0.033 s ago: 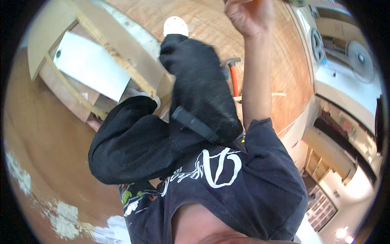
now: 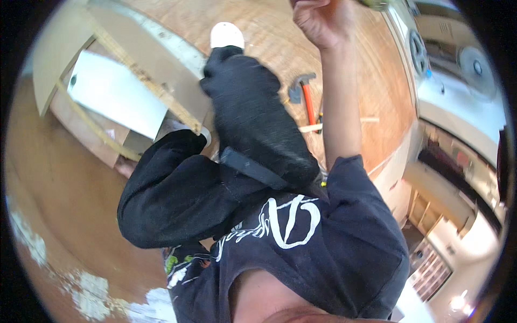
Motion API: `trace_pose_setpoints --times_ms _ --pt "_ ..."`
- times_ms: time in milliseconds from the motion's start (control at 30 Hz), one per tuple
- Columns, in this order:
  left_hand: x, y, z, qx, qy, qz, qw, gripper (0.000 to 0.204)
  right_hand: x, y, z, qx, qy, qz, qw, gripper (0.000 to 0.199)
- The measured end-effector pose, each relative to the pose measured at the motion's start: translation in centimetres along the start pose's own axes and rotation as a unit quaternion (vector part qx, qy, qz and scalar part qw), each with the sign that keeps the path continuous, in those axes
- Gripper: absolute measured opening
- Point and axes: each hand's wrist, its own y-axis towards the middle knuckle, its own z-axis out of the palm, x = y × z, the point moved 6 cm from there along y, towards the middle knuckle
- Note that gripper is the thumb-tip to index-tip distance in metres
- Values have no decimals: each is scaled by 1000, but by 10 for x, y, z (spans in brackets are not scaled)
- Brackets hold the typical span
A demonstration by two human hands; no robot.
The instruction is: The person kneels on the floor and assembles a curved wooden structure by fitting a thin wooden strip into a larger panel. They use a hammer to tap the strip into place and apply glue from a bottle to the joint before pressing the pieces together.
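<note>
My right hand (image 2: 325, 22) is raised at the top edge, its fingers curled round something that the frame cuts off. A blurred greenish object (image 2: 374, 4) shows beside it. Below, a claw hammer (image 2: 308, 102) with an orange handle lies on the wooden floor, next to my bare forearm. A thin wood strip (image 2: 369, 119) passes under that forearm. Beyond my bent left knee, a bit of skin (image 2: 124, 168) shows at a wooden frame (image 2: 145, 78) with a white panel (image 2: 118, 94). It may be my left hand, but no fingers can be made out.
My legs in black trousers (image 2: 247, 102) fill the middle, with a white shoe tip (image 2: 226, 35) ahead. Pale flaking patches (image 2: 89, 293) mark the brown surface at lower left. At the right stand a fan (image 2: 477, 67) and shelving (image 2: 423, 210).
My right hand has shifted slightly left. My forward leg has swung a little left, so more of the hammer's head shows.
</note>
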Motion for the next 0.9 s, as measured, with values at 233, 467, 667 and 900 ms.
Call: trace_pose_setpoints --times_ms 233,467,667,900 --pt "-20 -56 -41 -60 133 8 989 90 92 -153 -131 -406 -687 27 602 70" --pt "-41 -90 -62 -100 229 24 968 86 99 -154 -295 -293 -847 429 117 66" --pt "-49 -100 -49 -99 266 32 958 83 55 -91 -377 -242 -872 416 -88 30" --pt "-63 -105 -52 -111 291 52 949 80 19 -60 -428 -209 -819 466 -262 41"
